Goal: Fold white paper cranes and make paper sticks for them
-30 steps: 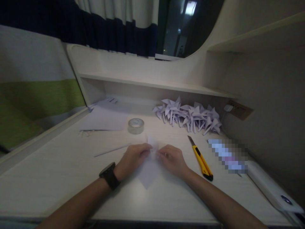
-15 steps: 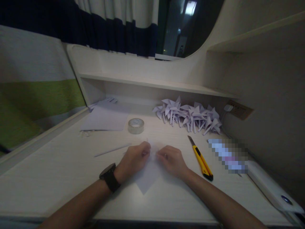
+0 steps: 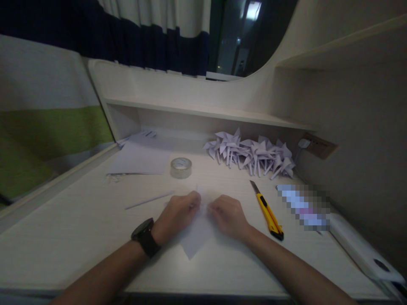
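A white sheet of paper [image 3: 194, 241] lies between my hands with one corner pointing at me. My left hand [image 3: 180, 212], with a black watch on its wrist, is closed in a pinch on the paper's left side. Opposite it, my right hand [image 3: 229, 215] is curled with its fingertips pressed together at the paper's right side. The fingers hide much of the sheet's middle. A thin rolled paper stick [image 3: 149, 200] rests left of my left hand. The yellow utility knife [image 3: 269, 214], blade out, lies to the right of my right hand.
Beyond my hands stands a roll of clear tape [image 3: 181, 168]. Stacked white paper [image 3: 140, 156] lies at the back left. Several folded paper pinwheels [image 3: 254, 152] are heaped under the shelf [image 3: 203, 111]. A pixelated object [image 3: 302, 207] and a white device [image 3: 359, 245] border the right side.
Both hands stay nearly in place on the paper. My right hand's fingertips have shifted very slightly toward the left. The other objects have not moved on the desk.
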`<state>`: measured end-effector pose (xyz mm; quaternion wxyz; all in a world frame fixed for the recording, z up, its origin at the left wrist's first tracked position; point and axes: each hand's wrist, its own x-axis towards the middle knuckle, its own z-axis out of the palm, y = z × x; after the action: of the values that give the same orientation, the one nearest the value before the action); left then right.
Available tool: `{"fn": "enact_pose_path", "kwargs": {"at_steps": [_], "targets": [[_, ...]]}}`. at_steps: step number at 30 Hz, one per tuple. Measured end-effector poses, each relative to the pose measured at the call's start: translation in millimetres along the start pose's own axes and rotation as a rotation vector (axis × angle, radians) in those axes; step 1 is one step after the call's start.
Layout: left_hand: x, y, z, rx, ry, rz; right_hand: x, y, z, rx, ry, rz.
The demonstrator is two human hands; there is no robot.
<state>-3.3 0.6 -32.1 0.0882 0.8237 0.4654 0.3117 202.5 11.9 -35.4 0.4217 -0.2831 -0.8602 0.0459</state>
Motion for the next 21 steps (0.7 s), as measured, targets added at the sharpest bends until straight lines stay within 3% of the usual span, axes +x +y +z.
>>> {"fn": "enact_pose_path", "kwargs": {"at_steps": [4,10,21], "targets": [[0.2,1.8,-1.6,-0.013,0.003,-0.009,-0.4,0.4,-0.1,-0.016,0.007,0.017],[0.3,6.4,-4.1,-0.006,-0.053,0.026,-1.3,2.6,-2.5,-0.096,-0.015,-0.135],[2.4,1.3,-1.7,-0.233,0.003,-0.003,3.1,-0.8,-7.5,0.010,0.075,-0.027]]}}
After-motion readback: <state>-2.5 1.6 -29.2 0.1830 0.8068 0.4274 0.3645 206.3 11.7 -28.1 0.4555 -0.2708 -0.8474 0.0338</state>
